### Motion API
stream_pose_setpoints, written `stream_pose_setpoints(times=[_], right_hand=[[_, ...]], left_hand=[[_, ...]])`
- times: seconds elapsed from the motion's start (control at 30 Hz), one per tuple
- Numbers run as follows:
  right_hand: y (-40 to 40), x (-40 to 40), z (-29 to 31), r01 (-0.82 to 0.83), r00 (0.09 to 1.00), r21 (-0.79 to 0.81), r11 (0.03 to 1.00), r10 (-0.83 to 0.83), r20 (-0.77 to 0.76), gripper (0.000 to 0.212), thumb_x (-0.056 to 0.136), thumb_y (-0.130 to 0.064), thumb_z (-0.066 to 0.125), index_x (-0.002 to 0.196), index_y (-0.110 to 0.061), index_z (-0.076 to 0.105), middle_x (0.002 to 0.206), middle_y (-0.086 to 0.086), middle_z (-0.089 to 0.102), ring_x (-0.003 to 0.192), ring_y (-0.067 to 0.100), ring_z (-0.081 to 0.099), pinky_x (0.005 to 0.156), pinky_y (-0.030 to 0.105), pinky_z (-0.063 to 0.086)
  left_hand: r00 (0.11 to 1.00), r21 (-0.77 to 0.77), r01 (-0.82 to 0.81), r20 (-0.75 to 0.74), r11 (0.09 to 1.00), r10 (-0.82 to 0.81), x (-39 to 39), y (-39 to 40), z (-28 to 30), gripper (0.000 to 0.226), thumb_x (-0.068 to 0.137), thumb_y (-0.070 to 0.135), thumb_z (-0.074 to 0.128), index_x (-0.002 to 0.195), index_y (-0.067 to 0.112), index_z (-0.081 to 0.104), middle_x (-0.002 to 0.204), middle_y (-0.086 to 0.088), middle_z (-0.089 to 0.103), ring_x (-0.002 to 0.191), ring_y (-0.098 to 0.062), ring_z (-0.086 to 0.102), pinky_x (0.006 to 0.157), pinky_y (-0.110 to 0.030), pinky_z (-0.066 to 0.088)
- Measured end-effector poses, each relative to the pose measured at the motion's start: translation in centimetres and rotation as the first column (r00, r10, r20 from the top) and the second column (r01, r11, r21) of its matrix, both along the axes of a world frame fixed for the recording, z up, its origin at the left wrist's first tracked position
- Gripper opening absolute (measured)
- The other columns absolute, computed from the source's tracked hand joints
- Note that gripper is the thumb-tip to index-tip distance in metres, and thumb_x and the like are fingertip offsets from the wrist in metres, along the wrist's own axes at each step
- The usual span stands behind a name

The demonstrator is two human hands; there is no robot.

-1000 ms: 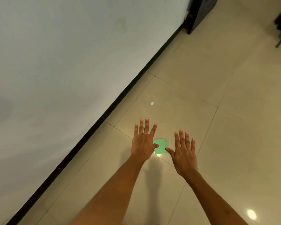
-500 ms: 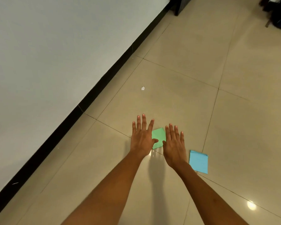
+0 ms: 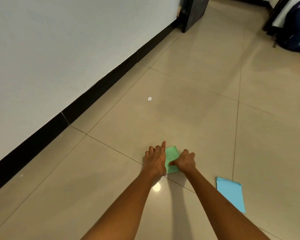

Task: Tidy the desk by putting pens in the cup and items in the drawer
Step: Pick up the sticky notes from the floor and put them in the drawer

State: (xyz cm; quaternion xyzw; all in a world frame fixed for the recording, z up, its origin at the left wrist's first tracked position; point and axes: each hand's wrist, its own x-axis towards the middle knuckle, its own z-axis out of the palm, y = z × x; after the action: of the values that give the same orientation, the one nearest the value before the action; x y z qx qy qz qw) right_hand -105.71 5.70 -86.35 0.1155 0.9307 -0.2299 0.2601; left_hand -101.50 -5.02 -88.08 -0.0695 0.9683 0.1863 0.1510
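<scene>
A person's two bare hands meet over a green paper pad lying flat on a glossy beige tile floor. The left hand rests at the pad's left edge, index finger stretched forward and the other fingers curled; whether it grips the pad cannot be told. The right hand curls its fingers over the pad's right edge, thumb pressed on the top sheet. A second rectangular pad, light blue with a ragged upper edge, lies well to the right of the right forearm. Ahead of the hands sits a small white paper scrap. To the left runs a white wall with a black baseboard; far ahead stand a dark cabinet corner and a navy bag.
</scene>
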Motion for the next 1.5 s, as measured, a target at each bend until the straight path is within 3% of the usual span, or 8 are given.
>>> stream_pose_setpoints(times=[0.17, 0.37, 0.53, 0.8, 0.97, 1.3, 1.4, 1.5], right_hand=[[-1.2, -0.3, -1.7, 0.108, 0.993, -0.166, 0.980, -0.113, -0.020, 0.067, 0.065, -0.020, 0.085, 0.119, -0.005, 0.049, 0.118, 0.014, 0.056, 0.112, 0.034, 0.055, 0.093, 0.044, 0.050], [-2.2, 0.3, -1.5, 0.161, 0.982, -0.431, 0.888, -0.188, -0.020, 0.023, 0.061, -0.004, 0.081, 0.064, -0.014, 0.061, 0.077, 0.008, 0.064, 0.077, 0.025, 0.061, 0.072, 0.036, 0.053], [-2.3, 0.2, 0.2, 0.207, 0.962, -0.671, 0.712, -0.272, 0.008, 0.025, 0.067, 0.004, 0.077, 0.074, -0.014, 0.061, 0.081, 0.007, 0.066, 0.077, 0.023, 0.061, 0.071, 0.034, 0.053], [2.4, -0.6, 4.0, 0.291, 0.886, -0.796, 0.532, -0.463, 0.015, 0.059, 0.065, 0.007, 0.079, 0.116, -0.010, 0.056, 0.106, 0.015, 0.061, 0.096, 0.029, 0.062, 0.089, 0.045, 0.054], [9.0, 0.9, 5.8, 0.356, 0.833, -0.780, 0.515, -0.553, 0.015, 0.058, 0.067, 0.008, 0.077, 0.119, -0.006, 0.054, 0.107, 0.017, 0.063, 0.091, 0.029, 0.062, 0.083, 0.039, 0.054], [20.0, 6.2, 4.2, 0.564, 0.711, -0.648, 0.512, -0.700, 0.065, 0.030, 0.082, 0.000, 0.068, 0.110, -0.004, 0.060, 0.103, 0.014, 0.065, 0.093, 0.028, 0.063, 0.078, 0.037, 0.054], [21.5, 6.5, 2.6, 0.679, 0.642, -0.420, 0.602, -0.764, -0.059, 0.010, 0.088, -0.005, 0.053, 0.095, -0.006, 0.060, 0.098, 0.013, 0.060, 0.084, 0.028, 0.054, 0.068, 0.030, 0.044], [21.7, 6.6, 0.7, 0.601, 0.766, -0.098, 0.793, -0.607, -0.213, 0.020, 0.087, -0.003, 0.043, 0.098, -0.006, 0.060, 0.111, 0.017, 0.060, 0.105, 0.034, 0.057, 0.086, 0.035, 0.047]], left_hand=[[0.992, 0.019, -0.116, 0.056, 0.993, 0.115, -0.4, -1.7, -0.9, 0.112, 0.062, 0.038, 0.086, 0.147, 0.016, 0.017, 0.138, -0.011, 0.035, 0.126, -0.030, 0.033, 0.104, -0.039, 0.034], [0.951, 0.239, -0.305, 0.023, 0.922, 0.309, 0.2, -4.0, -1.2, 0.056, 0.065, 0.035, 0.083, 0.112, 0.016, 0.061, 0.116, -0.006, 0.052, 0.114, -0.027, 0.044, 0.092, -0.036, 0.040], [0.914, 0.685, -0.337, 0.072, 0.646, 0.400, 0.0, -4.9, 0.7, 0.019, 0.078, 0.007, 0.073, 0.088, 0.009, 0.057, 0.086, -0.006, 0.061, 0.072, -0.014, 0.058, 0.055, -0.017, 0.047], [0.946, 0.840, -0.223, 0.064, 0.495, 0.317, -1.5, -0.9, 4.2, 0.028, 0.083, 0.008, 0.068, 0.109, 0.013, 0.057, 0.105, -0.012, 0.066, 0.094, -0.031, 0.065, 0.078, -0.047, 0.058], [0.964, 0.889, -0.199, 0.103, 0.412, 0.245, -1.3, 5.9, 5.0, 0.032, 0.084, 0.007, 0.068, 0.114, 0.009, 0.056, 0.105, -0.012, 0.065, 0.092, -0.029, 0.065, 0.069, -0.040, 0.059], [0.957, 0.830, -0.279, 0.197, 0.483, 0.214, 1.3, 18.4, 1.9, 0.028, 0.084, 0.015, 0.067, 0.110, 0.006, 0.058, 0.109, -0.012, 0.067, 0.099, -0.030, 0.064, 0.082, -0.036, 0.053], [0.908, 0.774, -0.399, 0.259, 0.491, 0.329, 2.0, 19.8, 0.8, 0.031, 0.087, 0.014, 0.064, 0.114, 0.002, 0.057, 0.113, -0.013, 0.064, 0.102, -0.031, 0.062, 0.077, -0.029, 0.046], [0.816, 0.756, -0.539, 0.359, 0.372, 0.452, 2.0, 19.9, 0.4, 0.030, 0.090, 0.011, 0.061, 0.117, 0.001, 0.056, 0.116, -0.015, 0.063, 0.103, -0.032, 0.061, 0.076, -0.028, 0.045]])
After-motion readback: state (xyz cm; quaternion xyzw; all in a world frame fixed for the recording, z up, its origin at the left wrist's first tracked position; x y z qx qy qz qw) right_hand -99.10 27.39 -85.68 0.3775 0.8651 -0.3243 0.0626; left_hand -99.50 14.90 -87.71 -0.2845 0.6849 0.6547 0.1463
